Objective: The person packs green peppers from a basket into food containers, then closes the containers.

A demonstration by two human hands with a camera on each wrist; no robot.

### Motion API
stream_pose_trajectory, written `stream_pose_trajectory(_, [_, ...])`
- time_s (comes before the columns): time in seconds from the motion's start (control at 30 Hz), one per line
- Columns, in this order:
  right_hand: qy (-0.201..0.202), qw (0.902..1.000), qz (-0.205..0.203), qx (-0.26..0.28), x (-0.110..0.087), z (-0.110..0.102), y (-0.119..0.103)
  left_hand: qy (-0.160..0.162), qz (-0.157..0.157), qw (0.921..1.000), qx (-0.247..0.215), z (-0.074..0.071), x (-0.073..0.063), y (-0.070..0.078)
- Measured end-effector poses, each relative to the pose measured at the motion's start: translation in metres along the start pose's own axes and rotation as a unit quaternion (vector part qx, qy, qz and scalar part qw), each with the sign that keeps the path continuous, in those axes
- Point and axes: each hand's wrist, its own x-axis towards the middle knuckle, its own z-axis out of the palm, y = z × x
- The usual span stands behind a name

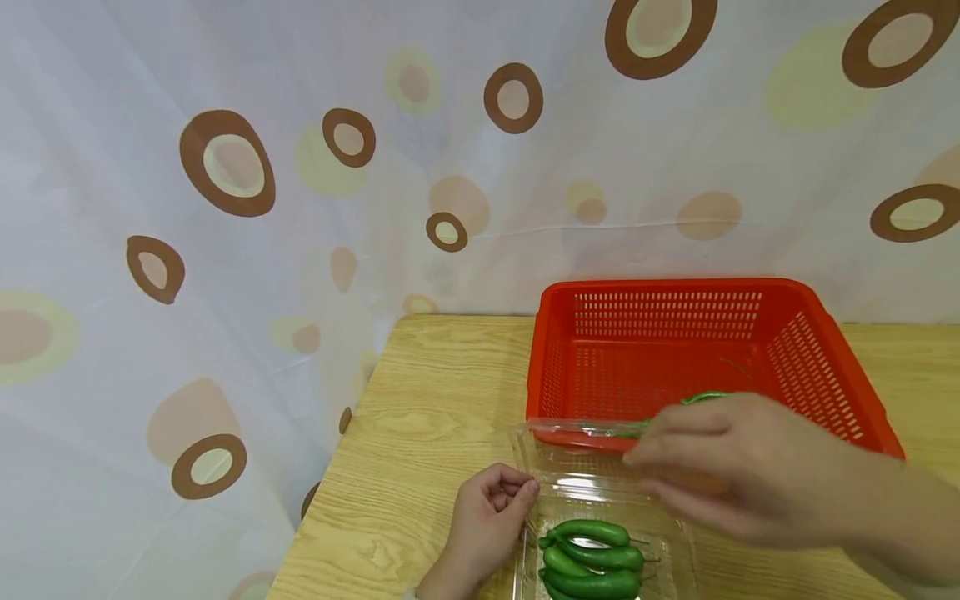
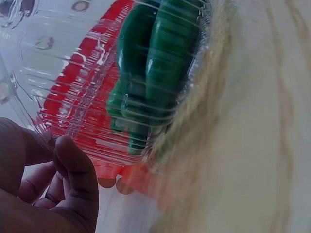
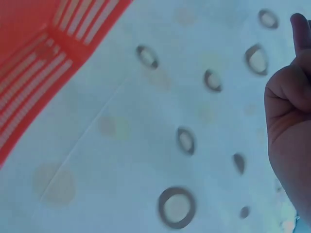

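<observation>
A clear plastic clamshell box (image 1: 678, 542) lies at the table's front with its lid raised. Several green chili peppers (image 1: 600, 583) lie side by side inside, their thin stems pointing right. My left hand (image 1: 487, 512) pinches the box's left edge near the hinge between thumb and forefinger; the left wrist view shows the peppers (image 2: 170, 58) through the ribbed plastic wall. Blurred, my right hand (image 1: 742, 467) is over the lid's right side, fingers fairly straight and nothing visible in its grasp. In the right wrist view only part of this hand (image 3: 291, 97) shows.
Behind the box stands a red plastic basket (image 1: 555, 358) with slotted walls. More green chili (image 1: 705, 397) shows in its front part, partly hidden by my right hand. A patterned curtain (image 1: 450, 125) hangs behind and left of the wooden table (image 1: 420, 400).
</observation>
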Motion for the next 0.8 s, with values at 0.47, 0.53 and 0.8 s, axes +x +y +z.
stream_pose_trajectory(0.47, [-0.241, 0.8826, 0.401, -0.048, -0.047, -0.013, 0.151, 0.004, 0.006, 1.0, 0.003, 0.001, 0.001, 0.0])
stream_pose_trajectory(0.53, [-0.274, 0.869, 0.411, -0.03, -0.058, -0.008, 0.162, 0.003, 0.004, 1.0, 0.002, 0.002, 0.0, -0.001])
stream_pose_trajectory(0.8, [-0.378, 0.8226, 0.424, 0.029, -0.073, 0.002, 0.172, 0.003, -0.003, 1.0, -0.004, 0.001, -0.004, 0.001])
